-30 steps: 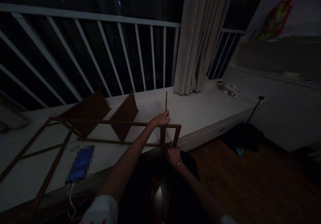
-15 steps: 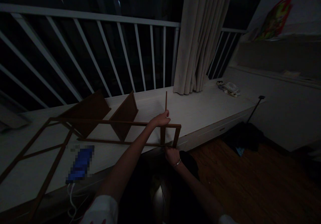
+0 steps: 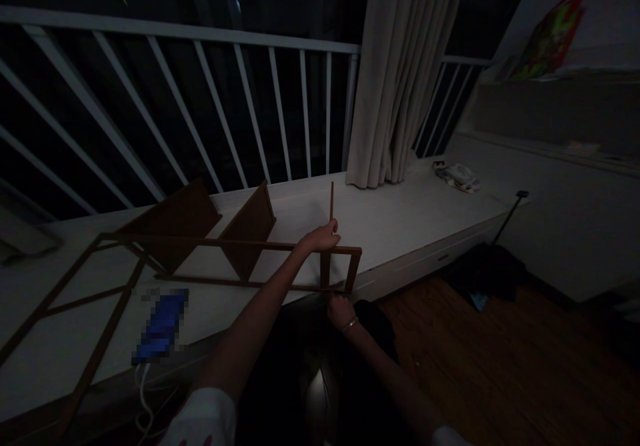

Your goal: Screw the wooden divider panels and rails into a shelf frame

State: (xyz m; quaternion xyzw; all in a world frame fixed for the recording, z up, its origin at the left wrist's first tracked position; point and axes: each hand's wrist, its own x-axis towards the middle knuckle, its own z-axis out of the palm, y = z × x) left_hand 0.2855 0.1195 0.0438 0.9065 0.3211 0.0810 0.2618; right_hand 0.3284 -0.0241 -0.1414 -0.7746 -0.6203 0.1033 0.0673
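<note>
A brown wooden shelf frame [image 3: 280,246] lies on its side across a white window ledge. Shelf boards stand up from it, among them a middle board [image 3: 249,229] and a larger left board [image 3: 175,226]. My left hand [image 3: 321,237] reaches over the upper rail, its fingers closed on the narrow shelf board [image 3: 332,198] at the right end, which shows nearly edge-on. Just under the lower rail, by the foot of that board, is my right hand [image 3: 341,311]. Its fingers are curled together; what they hold, if anything, is too dark to see.
A blue pixelated object [image 3: 163,326] with a white cable [image 3: 143,399] lies left on the ledge [image 3: 400,216]. A white railing [image 3: 215,36] and curtain [image 3: 395,99] stand behind. Dark cloth [image 3: 487,269] lies on the wooden floor [image 3: 450,359]. A cloth bundle [image 3: 457,176] rests far right.
My right hand has shifted slightly down and left, with its wrist turned a little. The left hand and the frame look the same.
</note>
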